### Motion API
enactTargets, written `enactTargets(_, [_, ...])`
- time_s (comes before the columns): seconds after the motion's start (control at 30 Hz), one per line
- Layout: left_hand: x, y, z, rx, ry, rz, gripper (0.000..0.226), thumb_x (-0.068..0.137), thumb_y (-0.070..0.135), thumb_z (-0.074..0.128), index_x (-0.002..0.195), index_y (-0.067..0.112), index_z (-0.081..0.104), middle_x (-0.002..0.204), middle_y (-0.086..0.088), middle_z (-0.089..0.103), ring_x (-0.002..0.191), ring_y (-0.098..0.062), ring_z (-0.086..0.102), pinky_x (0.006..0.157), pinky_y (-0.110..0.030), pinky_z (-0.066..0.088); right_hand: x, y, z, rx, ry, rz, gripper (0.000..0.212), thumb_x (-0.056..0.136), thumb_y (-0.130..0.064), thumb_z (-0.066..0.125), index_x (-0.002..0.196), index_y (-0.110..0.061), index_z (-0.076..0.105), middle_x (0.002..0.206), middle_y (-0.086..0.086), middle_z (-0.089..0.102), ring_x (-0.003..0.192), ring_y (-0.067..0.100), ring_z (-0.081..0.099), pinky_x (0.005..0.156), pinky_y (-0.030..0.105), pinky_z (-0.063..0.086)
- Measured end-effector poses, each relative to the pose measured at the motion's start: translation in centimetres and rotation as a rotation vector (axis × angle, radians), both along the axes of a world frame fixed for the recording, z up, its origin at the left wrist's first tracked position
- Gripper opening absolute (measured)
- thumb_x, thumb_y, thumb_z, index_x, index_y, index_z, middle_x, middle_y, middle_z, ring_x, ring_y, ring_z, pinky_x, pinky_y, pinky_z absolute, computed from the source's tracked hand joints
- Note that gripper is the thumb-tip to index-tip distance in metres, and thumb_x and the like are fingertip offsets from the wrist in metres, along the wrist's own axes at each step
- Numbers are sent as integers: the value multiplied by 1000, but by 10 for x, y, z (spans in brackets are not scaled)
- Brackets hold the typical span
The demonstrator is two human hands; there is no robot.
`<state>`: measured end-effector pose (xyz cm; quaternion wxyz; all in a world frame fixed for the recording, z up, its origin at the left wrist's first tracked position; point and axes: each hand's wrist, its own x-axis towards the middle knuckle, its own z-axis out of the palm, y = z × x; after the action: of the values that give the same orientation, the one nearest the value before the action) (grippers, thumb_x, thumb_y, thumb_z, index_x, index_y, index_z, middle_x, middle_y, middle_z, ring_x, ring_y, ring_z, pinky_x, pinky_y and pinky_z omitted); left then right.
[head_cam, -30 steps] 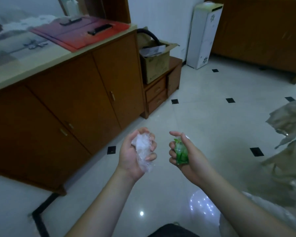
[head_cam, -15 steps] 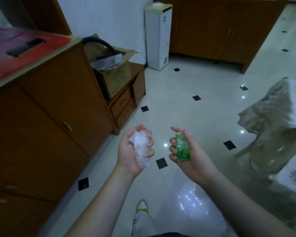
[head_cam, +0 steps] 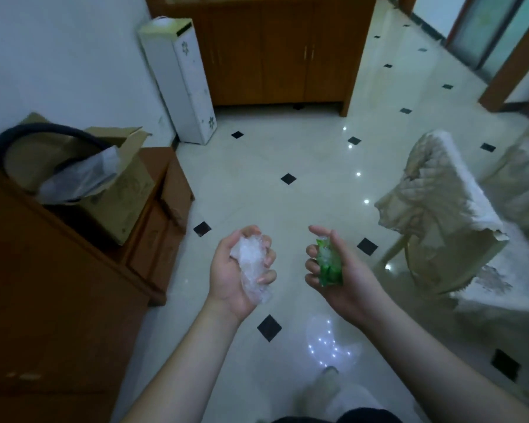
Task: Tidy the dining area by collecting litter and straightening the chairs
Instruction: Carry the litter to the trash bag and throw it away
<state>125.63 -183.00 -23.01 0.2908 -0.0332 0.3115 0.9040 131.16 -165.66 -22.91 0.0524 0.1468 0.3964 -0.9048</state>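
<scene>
My left hand (head_cam: 229, 276) is closed around a crumpled wad of clear plastic wrap (head_cam: 251, 264), which hangs a little below the palm. My right hand (head_cam: 345, 276) grips a small green wrapper (head_cam: 329, 264) between fingers and palm. Both hands are held out in front of me over the tiled floor, a short gap between them. A chair (head_cam: 440, 215) draped in a pale, worn cloth cover stands to the right, beside a glass-topped table edge (head_cam: 501, 300) at the lower right.
A brown wooden cabinet (head_cam: 58, 300) runs along the left, with an open cardboard box (head_cam: 116, 190) on its lower section. A white standing appliance (head_cam: 180, 80) and another wooden cabinet (head_cam: 281, 47) are at the far wall. Glossy tiled floor (head_cam: 287, 154) stretches ahead.
My view has swung to the right and forward: the left cabinet slid out toward the frame edge, the covered chair came closer. Both hands keep their hold on the litter.
</scene>
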Motion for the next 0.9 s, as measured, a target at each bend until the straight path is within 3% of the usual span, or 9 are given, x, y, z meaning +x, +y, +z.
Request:
enactTargets(0.17, [-77,65,-9,-27,-19,-87,21,75,34,61,87,17,60,77,-5,52,57,-17,47,39,-18,28,-65,61,-15,-25,-33,-116,34,83,-43,59,110,-23,64,74,0,52,55,11,41,50,22,33])
enactTargets(0.4, [-184,152,2,-9,12,-134,38,60,33,81,87,15,60,76,-6,53,56,-18,47,38,-18,33,-162,155,-11,-50,-51,-209,35,84,-42,58,111,-22,63,74,0,51,54,11,42,49,22,35])
enactTargets(0.63, [-266,207,-4,-35,-67,-108,21,79,34,53,88,16,59,76,-6,50,54,-17,47,37,-19,32,-260,204,-6,-79,-24,-148,27,84,-41,60,102,-22,61,75,0,52,56,12,43,51,23,38])
enactTargets(0.9, [-403,236,-20,-55,-51,-84,20,78,35,56,83,17,61,74,-4,52,54,-16,47,37,-18,32,-397,233,-19,-95,-47,-206,16,86,-34,63,97,-22,62,74,0,52,54,14,43,48,24,38])
